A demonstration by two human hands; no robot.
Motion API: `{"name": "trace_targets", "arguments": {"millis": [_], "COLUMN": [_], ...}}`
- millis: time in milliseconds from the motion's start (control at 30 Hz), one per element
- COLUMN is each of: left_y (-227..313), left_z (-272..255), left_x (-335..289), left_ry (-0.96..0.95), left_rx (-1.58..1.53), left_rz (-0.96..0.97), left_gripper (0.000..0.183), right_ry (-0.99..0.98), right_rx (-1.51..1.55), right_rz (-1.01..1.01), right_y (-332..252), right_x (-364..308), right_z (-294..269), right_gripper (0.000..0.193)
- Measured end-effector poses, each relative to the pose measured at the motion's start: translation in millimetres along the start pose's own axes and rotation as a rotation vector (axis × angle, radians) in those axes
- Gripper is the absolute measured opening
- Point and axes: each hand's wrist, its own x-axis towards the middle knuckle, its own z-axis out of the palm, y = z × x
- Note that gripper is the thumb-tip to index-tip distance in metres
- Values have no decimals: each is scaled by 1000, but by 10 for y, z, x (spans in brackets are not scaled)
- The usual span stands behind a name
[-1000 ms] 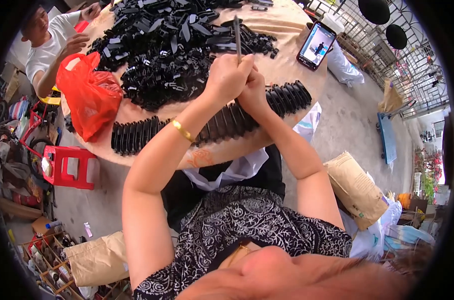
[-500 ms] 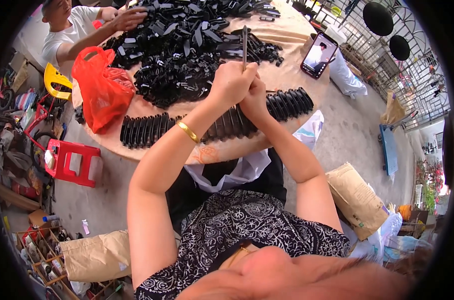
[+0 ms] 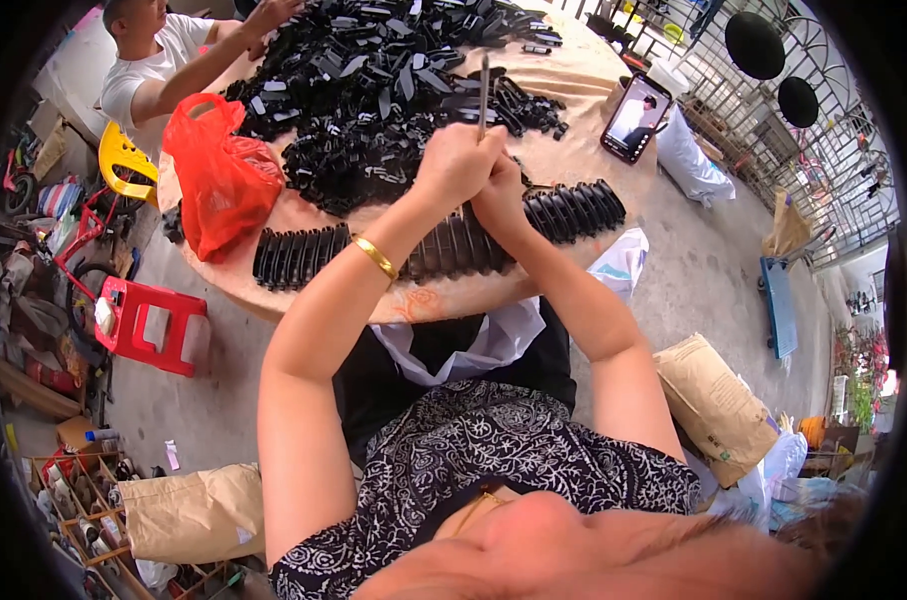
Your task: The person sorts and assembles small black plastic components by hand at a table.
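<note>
My left hand (image 3: pixel 458 166), with a gold bangle on its wrist, is closed above the round table. A thin grey metal strip (image 3: pixel 485 85) sticks up from its grip. Pressed against it is my right hand (image 3: pixel 501 192), its fingers also closed; what they pinch is hidden. Just below both hands runs a curved row of black, rib-like plastic pieces (image 3: pixel 574 212) set side by side, partly covered by my forearms. Beyond them lies a big heap of loose black plastic pieces (image 3: pixel 359 140).
A red plastic bag (image 3: pixel 219 180) lies on the cloth-covered table's (image 3: pixel 239 285) left edge. A phone (image 3: pixel 636 118) stands at the right. Across the table, a person's hand (image 3: pixel 274 14) is by the heap. A red stool (image 3: pixel 154 325) and paper sacks (image 3: pixel 714 405) flank me.
My hands stay together and shift only slightly. The view has turned a little, so the bag and stool sit further right. The other person's hand has moved up and back from the heap.
</note>
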Motion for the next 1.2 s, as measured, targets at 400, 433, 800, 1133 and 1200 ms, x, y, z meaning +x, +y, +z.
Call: {"name": "trace_targets", "arguments": {"millis": [400,433,800,1133,1200], "left_y": [-143,-146,-241,-134,-180], "left_z": [-70,-82,-209,-389,-390], "left_x": [4,18,-111,-177,-223], "left_ry": [4,1,97,121,92], "left_rx": [-193,-172,-232,-142,-200], "left_rz": [-111,-66,-56,-63,-152], "left_gripper": [39,39,36,37,36], "right_ry": [-35,-44,-135,-170,-175], "right_rx": [49,-11,-32,-65,-103], "right_rz": [98,0,34,-90,64], "right_y": [-44,43,-70,-54,-38], "right_x": [19,50,19,66,2], "right_z": [92,84,239,365,378], "right_gripper": [21,21,13,21,17]}}
